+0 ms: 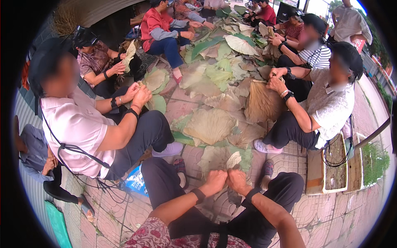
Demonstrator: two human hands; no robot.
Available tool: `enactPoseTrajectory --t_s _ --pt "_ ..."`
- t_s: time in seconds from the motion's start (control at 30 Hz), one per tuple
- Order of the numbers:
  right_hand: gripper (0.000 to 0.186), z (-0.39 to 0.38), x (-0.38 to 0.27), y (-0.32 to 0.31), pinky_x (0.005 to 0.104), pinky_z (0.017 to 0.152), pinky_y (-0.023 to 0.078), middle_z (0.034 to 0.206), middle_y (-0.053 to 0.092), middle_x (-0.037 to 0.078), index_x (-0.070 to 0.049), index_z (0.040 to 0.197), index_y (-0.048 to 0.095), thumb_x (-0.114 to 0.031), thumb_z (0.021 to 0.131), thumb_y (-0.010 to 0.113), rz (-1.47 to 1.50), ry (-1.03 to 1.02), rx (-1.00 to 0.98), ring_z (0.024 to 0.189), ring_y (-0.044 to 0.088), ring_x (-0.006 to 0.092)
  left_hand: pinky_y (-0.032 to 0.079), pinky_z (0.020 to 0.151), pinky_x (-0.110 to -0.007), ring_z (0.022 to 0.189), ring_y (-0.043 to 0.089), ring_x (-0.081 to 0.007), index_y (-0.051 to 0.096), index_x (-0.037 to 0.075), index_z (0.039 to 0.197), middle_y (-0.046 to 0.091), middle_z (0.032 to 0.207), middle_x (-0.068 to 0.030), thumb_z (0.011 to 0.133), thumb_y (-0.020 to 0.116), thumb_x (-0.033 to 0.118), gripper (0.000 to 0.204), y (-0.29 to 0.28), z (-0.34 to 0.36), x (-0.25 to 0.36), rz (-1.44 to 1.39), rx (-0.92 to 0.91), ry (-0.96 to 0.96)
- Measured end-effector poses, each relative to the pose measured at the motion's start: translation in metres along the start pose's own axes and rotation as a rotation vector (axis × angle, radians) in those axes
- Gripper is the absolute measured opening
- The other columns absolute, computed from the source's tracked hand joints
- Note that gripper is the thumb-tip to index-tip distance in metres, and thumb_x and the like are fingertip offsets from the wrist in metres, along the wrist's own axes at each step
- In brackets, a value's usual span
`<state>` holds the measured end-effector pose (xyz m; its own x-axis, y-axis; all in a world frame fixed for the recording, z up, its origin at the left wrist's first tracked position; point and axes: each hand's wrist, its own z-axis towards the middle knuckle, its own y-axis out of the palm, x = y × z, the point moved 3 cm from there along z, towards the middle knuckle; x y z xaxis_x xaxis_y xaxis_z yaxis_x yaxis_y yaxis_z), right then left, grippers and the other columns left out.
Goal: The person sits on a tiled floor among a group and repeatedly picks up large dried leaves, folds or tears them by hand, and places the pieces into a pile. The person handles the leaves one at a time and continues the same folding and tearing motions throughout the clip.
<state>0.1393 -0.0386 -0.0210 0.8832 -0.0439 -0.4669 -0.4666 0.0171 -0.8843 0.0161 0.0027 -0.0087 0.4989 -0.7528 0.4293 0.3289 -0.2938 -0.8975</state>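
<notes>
My left hand (216,182) and my right hand (238,181) are closed side by side above the gap between my knees. Both grip one dried lotus leaf (234,160); its pale, bunched tip sticks up past my knuckles, and a darker crumpled part hangs below my right hand. My fingers hide the middle of it. Just beyond my hands, greyish-green lotus leaves (213,159) lie on the paving. A wide, pale brown leaf (210,125) spreads out farther off, at the near end of a long heap of green and brown leaves (221,74).
Seated people line both sides of the heap, several handling leaves. The nearest are a person in pink (78,120) at left and one in a pale shirt (333,95) at right. A blue bag (136,182) lies beside my left knee. Planter boxes (336,165) stand at right.
</notes>
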Motion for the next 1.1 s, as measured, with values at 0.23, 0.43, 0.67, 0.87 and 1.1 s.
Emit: enactPoseTrajectory --t_s 0.23,0.43,0.67,0.87,1.1 --pt "0.017 0.004 0.003 -0.005 0.054 0.071 0.05 0.076 0.065 0.028 0.001 0.087 0.059 -0.015 0.081 0.059 0.243 0.145 0.062 0.077 0.064 0.0472 0.048 0.06 -0.054 0.068 0.063 -0.0441 0.059 -0.001 0.079 0.063 0.071 -0.0237 0.083 0.055 0.009 0.011 -0.004 0.006 -0.01 -0.068 0.029 -0.133" --pt "0.015 0.008 0.009 0.005 0.0511 0.072 0.051 0.081 0.066 0.026 0.001 0.077 0.065 -0.013 0.073 0.065 0.079 0.156 -0.013 0.081 0.065 0.0443 0.048 0.061 -0.051 0.067 0.063 -0.0412 0.059 0.001 0.082 0.063 0.071 -0.0215 0.085 0.054 0.01 0.011 0.0 0.003 -0.003 0.014 -0.041 -0.119" --pt "0.024 0.009 0.013 0.014 0.0466 0.071 0.052 0.086 0.069 0.02 0.001 0.086 0.065 -0.022 0.079 0.067 0.422 0.197 -0.107 0.081 0.068 0.0377 0.051 0.065 -0.052 0.079 0.066 -0.043 0.063 -0.002 0.084 0.066 0.079 -0.0266 0.081 0.059 0.007 0.011 -0.006 0.007 0.0 0.004 -0.014 -0.13" --pt "0.038 0.028 0.054 -0.006 0.0343 0.076 0.054 0.099 0.069 0.01 -0.001 0.107 0.063 -0.032 0.087 0.07 1.482 0.688 -0.15 0.086 0.067 0.0221 0.049 0.069 -0.053 0.081 0.063 -0.0475 0.061 -0.002 0.087 0.064 0.081 -0.0282 0.09 0.051 0.011 0.017 -0.032 0.025 -0.019 -0.151 -0.008 -0.295" --pt "0.017 0.043 0.039 -0.025 0.0257 0.053 0.052 0.071 0.067 0.008 -0.002 0.081 0.065 -0.017 0.086 0.069 1.109 0.522 0.072 0.057 0.065 0.0152 0.047 0.069 -0.054 0.08 0.062 -0.0469 0.058 -0.001 0.093 0.063 0.079 -0.0278 0.091 0.052 0.013 0.016 -0.024 0.013 -0.022 -0.14 -0.042 -0.275"
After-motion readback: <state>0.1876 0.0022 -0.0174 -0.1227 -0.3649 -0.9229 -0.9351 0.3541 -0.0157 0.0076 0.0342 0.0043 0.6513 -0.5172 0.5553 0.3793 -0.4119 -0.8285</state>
